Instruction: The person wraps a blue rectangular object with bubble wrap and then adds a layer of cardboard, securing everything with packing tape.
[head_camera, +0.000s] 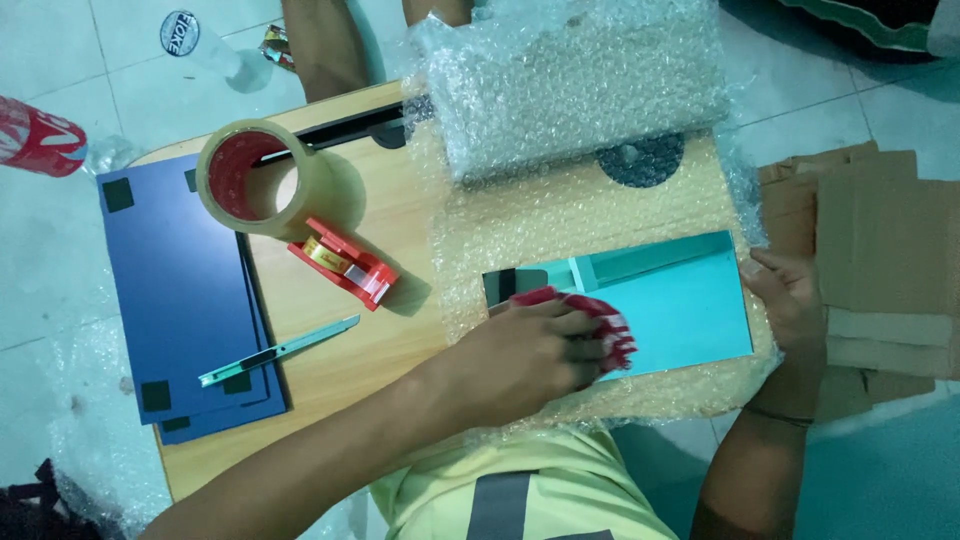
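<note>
Low wooden tabletop (380, 215) on pale tiled floor (60, 280). On the tabletop: stacked dark blue panels (180, 290) at left edge, big roll of clear tape (262, 178), red tape dispenser (343, 262) just beside it, teal utility knife (278, 351) partly on the panels, sheet of bubble wrap (560, 230) over the right half with a turquoise panel (680, 300) on it. Floor: plastic bottles (40, 138) upper left, cardboard pieces (880, 260) at right.
</note>
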